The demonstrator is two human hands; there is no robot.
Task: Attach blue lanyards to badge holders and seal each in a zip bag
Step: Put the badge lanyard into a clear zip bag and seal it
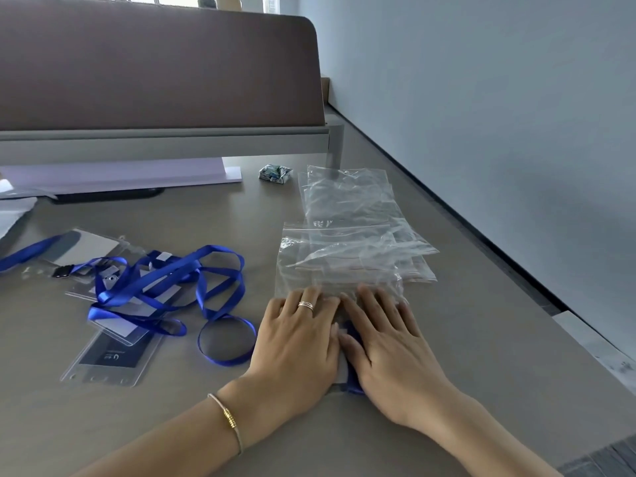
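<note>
A: What takes up the most room?

B: The grey desk (447, 356), with a brown partition panel (155, 63) across the 12 o'clock side. Below the panel lies a pale lilac board (120, 173).

A: And the bags?

B: A loose stack of clear zip bags (358, 235) lies at about 1 o'clock from the hands; they look empty. Its near edge touches the fingertips.

A: Where is the lanyard work?

B: At 9 o'clock from the hands, a tangle of blue lanyards (165, 280) lies over several clear badge holders (113, 352). At least one of those holders has a dark card in it.

A: The hands?

B: Both lie flat, fingers straight, side by side. The left hand (296, 342) and right hand (385, 346) press down on a filled zip bag (344, 368) at 6 o'clock. Between them a bit of white card and blue ribbon shows inside it; whether its zip is closed, I cannot tell.

A: Anything smaller?

B: A crumpled wrapper (275, 173) at 12 o'clock, a ring (305, 305) and a bracelet (229, 418) on the left.
</note>
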